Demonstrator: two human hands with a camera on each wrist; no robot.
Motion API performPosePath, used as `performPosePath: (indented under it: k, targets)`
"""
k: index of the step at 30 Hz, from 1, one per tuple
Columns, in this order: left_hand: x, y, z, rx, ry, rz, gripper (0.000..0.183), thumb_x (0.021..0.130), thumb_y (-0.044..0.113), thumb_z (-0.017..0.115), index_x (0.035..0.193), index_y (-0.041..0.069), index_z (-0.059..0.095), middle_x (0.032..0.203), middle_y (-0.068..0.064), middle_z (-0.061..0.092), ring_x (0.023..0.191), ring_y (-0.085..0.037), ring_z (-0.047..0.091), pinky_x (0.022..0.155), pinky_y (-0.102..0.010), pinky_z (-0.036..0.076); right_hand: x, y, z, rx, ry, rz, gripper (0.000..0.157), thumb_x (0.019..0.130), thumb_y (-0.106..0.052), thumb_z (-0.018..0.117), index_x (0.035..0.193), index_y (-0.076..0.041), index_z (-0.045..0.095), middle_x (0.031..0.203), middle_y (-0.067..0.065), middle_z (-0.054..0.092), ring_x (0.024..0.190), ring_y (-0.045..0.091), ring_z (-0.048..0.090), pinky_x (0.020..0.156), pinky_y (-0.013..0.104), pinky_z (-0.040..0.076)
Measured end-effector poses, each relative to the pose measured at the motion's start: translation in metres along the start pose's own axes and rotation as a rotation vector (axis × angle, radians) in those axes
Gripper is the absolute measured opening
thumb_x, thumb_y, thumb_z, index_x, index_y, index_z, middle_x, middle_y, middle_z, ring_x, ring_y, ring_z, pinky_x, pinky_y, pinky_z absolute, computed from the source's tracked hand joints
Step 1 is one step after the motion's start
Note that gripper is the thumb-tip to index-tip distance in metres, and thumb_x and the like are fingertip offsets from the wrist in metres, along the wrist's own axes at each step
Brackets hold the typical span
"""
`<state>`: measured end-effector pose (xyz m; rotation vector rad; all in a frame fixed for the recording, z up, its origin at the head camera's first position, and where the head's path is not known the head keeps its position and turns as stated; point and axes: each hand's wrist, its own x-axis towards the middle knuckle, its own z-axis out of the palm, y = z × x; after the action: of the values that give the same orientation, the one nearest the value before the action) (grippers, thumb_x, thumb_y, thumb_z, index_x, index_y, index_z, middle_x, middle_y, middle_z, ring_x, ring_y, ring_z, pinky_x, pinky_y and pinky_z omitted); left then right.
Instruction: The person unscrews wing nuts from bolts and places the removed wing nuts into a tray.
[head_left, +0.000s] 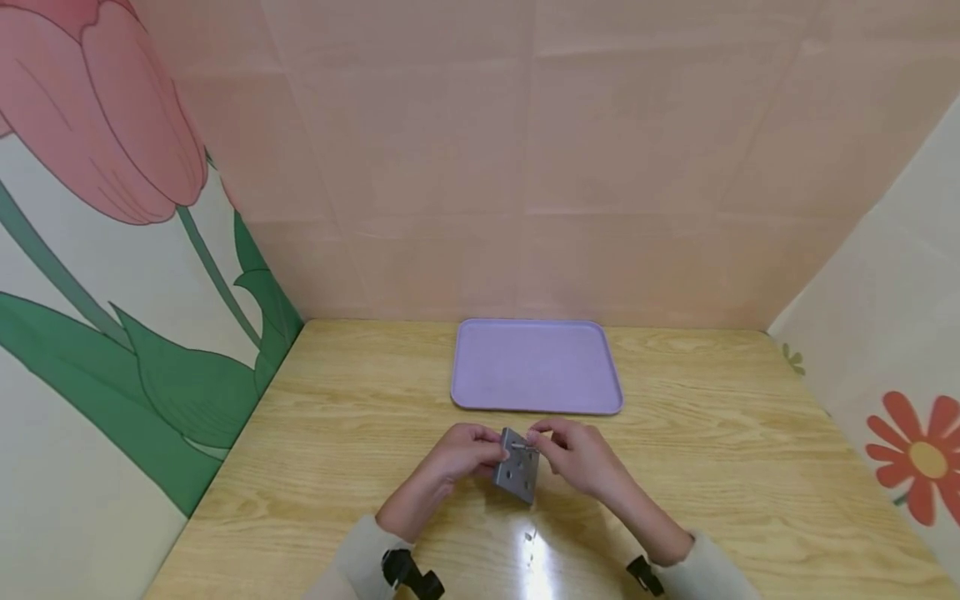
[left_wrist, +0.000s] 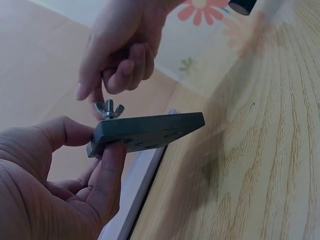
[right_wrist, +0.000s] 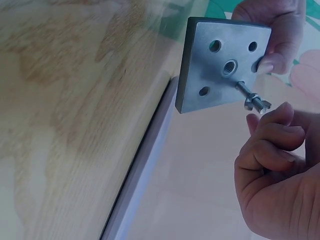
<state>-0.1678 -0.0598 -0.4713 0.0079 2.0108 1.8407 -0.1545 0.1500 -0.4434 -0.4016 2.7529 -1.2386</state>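
A square grey metal plate (right_wrist: 207, 65) with several holes, the middle one threaded, is held up on edge above the table. My left hand (head_left: 474, 450) grips one corner of it between thumb and fingers. Through a hole near that corner runs a thin bolt (right_wrist: 243, 87), which carries a silver wing nut (left_wrist: 110, 109) on its outer end. With curled fingers, my right hand (head_left: 573, 454) is at the wing nut, its fingertips right around the nut's wings.
Beyond the hands, a purple tray (head_left: 536, 367) lies on the wooden table (head_left: 360, 433) near the back wall. A bright light reflection shows on the tabletop in front of the plate. Printed flower sheets line both sides, and a dark wrist mount (head_left: 411, 575) sits on the left sleeve.
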Motion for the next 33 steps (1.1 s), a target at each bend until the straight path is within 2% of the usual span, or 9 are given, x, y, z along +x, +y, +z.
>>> performPosePath:
  k: [5,11,18,26,33]
  targets:
    - [-0.0007,0.0008,-0.0003,0.002,0.002,0.002,0.028,0.082,0.005,0.072,0.106,-0.009,0.068,0.09,-0.009,0.072,0.076,-0.015,0.068,0.072,-0.032,0.061,0.0016,0.0011,0.0001,0.012,-0.03,0.095,0.041,0.103,-0.046,0.052,0.094,-0.012,0.073,0.056,-0.003,0.054,0.051,0.013,0.047,0.051,0.028,0.037]
    - [-0.0014,0.0018,-0.0011,0.005,-0.007,-0.001,0.029,0.083,0.006,0.071,0.106,-0.01,0.068,0.091,-0.011,0.072,0.077,-0.015,0.068,0.074,-0.033,0.062,0.0006,0.0023,0.0023,-0.008,-0.08,0.125,0.045,0.102,-0.049,0.054,0.083,-0.012,0.07,0.056,-0.001,0.054,0.051,0.014,0.046,0.05,0.028,0.036]
    - [-0.0015,0.0021,-0.002,0.005,-0.016,0.001,0.028,0.084,0.005,0.071,0.106,-0.011,0.068,0.091,-0.01,0.072,0.079,-0.016,0.069,0.074,-0.033,0.061,-0.0003,0.0009,0.0028,-0.016,-0.082,0.094,0.037,0.1,-0.045,0.059,0.091,-0.012,0.073,0.056,-0.002,0.053,0.051,0.012,0.047,0.048,0.026,0.037]
    - [-0.0014,0.0018,-0.0027,0.019,-0.015,-0.005,0.028,0.085,0.006,0.071,0.107,-0.01,0.068,0.093,-0.011,0.072,0.079,-0.016,0.069,0.074,-0.034,0.062,-0.0001,0.0031,0.0014,-0.045,-0.076,-0.018,0.03,0.093,-0.034,0.072,0.11,-0.01,0.072,0.056,-0.007,0.05,0.048,0.007,0.042,0.043,0.02,0.031]
    - [-0.0024,0.0027,-0.0007,0.02,-0.014,-0.002,0.028,0.083,0.006,0.071,0.106,-0.01,0.068,0.09,-0.01,0.072,0.077,-0.016,0.069,0.074,-0.035,0.062,-0.0031,-0.0005,-0.0011,-0.031,-0.083,-0.042,0.023,0.09,-0.018,0.075,0.112,-0.014,0.071,0.058,-0.007,0.052,0.049,0.006,0.042,0.043,0.02,0.032]
